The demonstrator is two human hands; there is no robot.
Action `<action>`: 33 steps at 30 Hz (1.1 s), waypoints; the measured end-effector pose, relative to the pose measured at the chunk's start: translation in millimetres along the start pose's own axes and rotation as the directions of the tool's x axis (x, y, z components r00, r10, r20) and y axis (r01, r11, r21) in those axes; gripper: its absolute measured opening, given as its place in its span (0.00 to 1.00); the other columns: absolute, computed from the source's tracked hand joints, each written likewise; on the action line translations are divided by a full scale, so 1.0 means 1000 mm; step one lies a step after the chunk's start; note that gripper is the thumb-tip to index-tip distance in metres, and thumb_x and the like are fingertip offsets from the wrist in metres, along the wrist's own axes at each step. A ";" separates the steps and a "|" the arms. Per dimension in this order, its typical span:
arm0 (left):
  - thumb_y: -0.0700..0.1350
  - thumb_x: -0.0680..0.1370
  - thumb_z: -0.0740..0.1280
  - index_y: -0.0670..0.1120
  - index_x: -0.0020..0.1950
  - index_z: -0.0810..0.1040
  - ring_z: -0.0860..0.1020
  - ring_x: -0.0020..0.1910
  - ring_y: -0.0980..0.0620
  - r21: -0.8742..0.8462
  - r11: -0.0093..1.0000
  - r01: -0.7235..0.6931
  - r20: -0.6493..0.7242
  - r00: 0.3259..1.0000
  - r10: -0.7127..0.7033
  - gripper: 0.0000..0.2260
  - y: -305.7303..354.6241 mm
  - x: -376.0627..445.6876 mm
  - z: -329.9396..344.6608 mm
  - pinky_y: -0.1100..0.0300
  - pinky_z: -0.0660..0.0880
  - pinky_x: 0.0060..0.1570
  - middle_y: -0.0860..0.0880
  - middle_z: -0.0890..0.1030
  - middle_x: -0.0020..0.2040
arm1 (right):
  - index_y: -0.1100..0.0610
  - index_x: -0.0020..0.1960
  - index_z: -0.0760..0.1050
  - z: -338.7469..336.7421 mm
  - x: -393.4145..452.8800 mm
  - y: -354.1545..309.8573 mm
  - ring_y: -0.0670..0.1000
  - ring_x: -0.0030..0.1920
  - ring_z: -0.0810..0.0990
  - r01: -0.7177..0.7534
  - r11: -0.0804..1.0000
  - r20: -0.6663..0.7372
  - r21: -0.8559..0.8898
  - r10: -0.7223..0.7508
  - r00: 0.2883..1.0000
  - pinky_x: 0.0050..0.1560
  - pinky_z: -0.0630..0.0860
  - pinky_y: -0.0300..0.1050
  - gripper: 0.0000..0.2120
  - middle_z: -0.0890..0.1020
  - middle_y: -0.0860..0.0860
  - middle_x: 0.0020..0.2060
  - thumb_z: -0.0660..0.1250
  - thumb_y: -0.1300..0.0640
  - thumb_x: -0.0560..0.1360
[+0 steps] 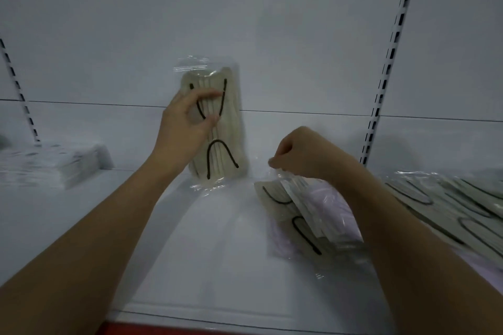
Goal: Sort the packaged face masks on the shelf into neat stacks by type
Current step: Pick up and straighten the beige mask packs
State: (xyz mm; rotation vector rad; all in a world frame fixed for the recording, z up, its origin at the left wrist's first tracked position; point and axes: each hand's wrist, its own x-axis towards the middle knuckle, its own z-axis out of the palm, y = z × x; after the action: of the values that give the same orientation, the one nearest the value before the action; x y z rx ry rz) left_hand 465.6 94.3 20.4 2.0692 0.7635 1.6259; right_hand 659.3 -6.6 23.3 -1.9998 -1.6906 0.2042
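My left hand (187, 122) holds a clear pack of cream masks with black ear loops (220, 139) upright against the shelf's back wall, thumb and fingers curled on its front. My right hand (302, 155) pinches the top edge of another cream mask pack (288, 209) and tilts it up off the shelf. That pack lies on a pale lilac mask pack (334, 207). More cream packs with black loops (457, 204) are spread flat at the right.
A stack of white mask packs (54, 163) sits at the far left of the white shelf (212, 253). Slotted uprights (386, 62) run up the back wall on both sides. The shelf's front edge shows a red strip (163, 330).
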 end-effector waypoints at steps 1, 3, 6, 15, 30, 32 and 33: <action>0.36 0.75 0.71 0.58 0.57 0.79 0.72 0.56 0.72 0.014 1.000 0.011 0.004 1.000 -0.011 0.18 -0.001 0.000 0.000 0.77 0.65 0.60 0.60 0.76 0.55 | 0.64 0.38 0.80 0.003 -0.001 -0.001 0.47 0.29 0.75 -0.003 0.999 0.024 -0.052 0.004 1.000 0.32 0.74 0.41 0.17 0.81 0.55 0.31 0.74 0.48 0.72; 0.37 0.75 0.72 0.58 0.57 0.79 0.71 0.55 0.73 0.033 0.999 0.015 0.000 1.000 -0.015 0.18 -0.001 0.000 0.001 0.81 0.63 0.56 0.57 0.77 0.56 | 0.61 0.34 0.74 0.020 -0.002 -0.004 0.50 0.31 0.75 -0.010 0.975 0.139 -0.221 0.042 0.989 0.34 0.74 0.44 0.23 0.77 0.52 0.29 0.76 0.42 0.68; 0.38 0.75 0.72 0.57 0.59 0.79 0.71 0.55 0.75 0.037 0.999 0.003 0.049 0.999 -0.005 0.18 0.001 -0.002 0.004 0.81 0.62 0.57 0.56 0.76 0.58 | 0.61 0.37 0.76 0.036 0.006 0.000 0.55 0.38 0.79 0.003 0.965 0.172 -0.263 0.044 0.984 0.38 0.77 0.46 0.12 0.79 0.54 0.33 0.76 0.55 0.68; 0.41 0.78 0.69 0.54 0.64 0.79 0.70 0.55 0.75 0.030 1.000 -0.004 -0.025 1.000 0.004 0.15 0.003 0.000 0.006 0.81 0.63 0.56 0.57 0.76 0.56 | 0.58 0.38 0.82 -0.031 -0.004 0.008 0.47 0.28 0.74 -0.018 0.842 -0.198 0.540 0.147 0.969 0.30 0.72 0.39 0.07 0.79 0.51 0.28 0.77 0.57 0.72; 0.35 0.74 0.74 0.60 0.79 0.49 0.76 0.66 0.54 -0.287 0.956 -0.054 0.178 0.978 0.109 0.46 0.026 -0.008 0.008 0.54 0.78 0.61 0.47 0.70 0.74 | 0.46 0.71 0.60 -0.010 -0.002 -0.017 0.51 0.62 0.74 0.230 0.821 -0.393 0.522 -0.008 0.919 0.59 0.76 0.48 0.33 0.71 0.51 0.64 0.74 0.45 0.72; 0.35 0.73 0.75 0.63 0.78 0.41 0.77 0.65 0.53 -0.280 0.958 -0.054 0.209 0.971 0.116 0.52 0.024 -0.009 0.009 0.55 0.79 0.58 0.47 0.66 0.76 | 0.50 0.71 0.62 -0.006 -0.001 -0.012 0.53 0.56 0.81 0.095 0.779 -0.135 0.619 -0.014 0.991 0.53 0.81 0.48 0.31 0.78 0.54 0.59 0.73 0.50 0.74; 0.36 0.72 0.76 0.65 0.78 0.42 0.75 0.68 0.56 -0.264 0.962 -0.067 0.238 0.962 0.132 0.53 0.022 -0.010 0.011 0.55 0.78 0.61 0.54 0.61 0.78 | 0.53 0.68 0.65 -0.004 -0.001 -0.011 0.55 0.54 0.83 0.067 0.775 -0.068 0.628 -0.031 0.997 0.52 0.82 0.50 0.26 0.81 0.56 0.56 0.72 0.52 0.76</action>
State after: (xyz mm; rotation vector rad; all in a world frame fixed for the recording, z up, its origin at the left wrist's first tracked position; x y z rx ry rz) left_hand 478.4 71.0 23.9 2.0994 0.3483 1.3879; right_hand 651.3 -7.6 32.1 -1.4334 -1.3840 0.6097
